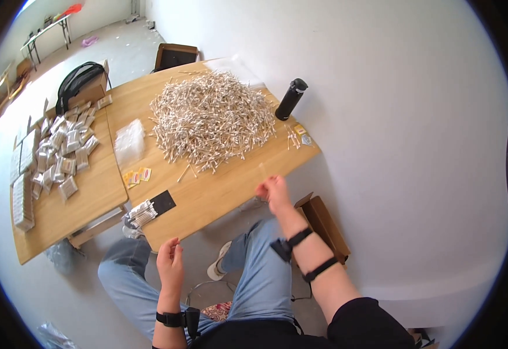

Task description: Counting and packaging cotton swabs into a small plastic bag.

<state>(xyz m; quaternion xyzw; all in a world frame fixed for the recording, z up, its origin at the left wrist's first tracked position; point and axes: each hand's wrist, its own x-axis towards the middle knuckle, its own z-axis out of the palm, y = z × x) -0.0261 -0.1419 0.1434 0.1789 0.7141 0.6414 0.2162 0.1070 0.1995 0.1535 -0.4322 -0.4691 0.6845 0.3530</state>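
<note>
Wooden table edge: right hand pinches a clear bag, left hand loose, empty, well apart

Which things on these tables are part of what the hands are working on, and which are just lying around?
In use: pile of cotton swabs, clear bags, swab bundle on black card, filled packets, right hand, left hand.

Lying about: black bottle, black backpack, cardboard box.
</note>
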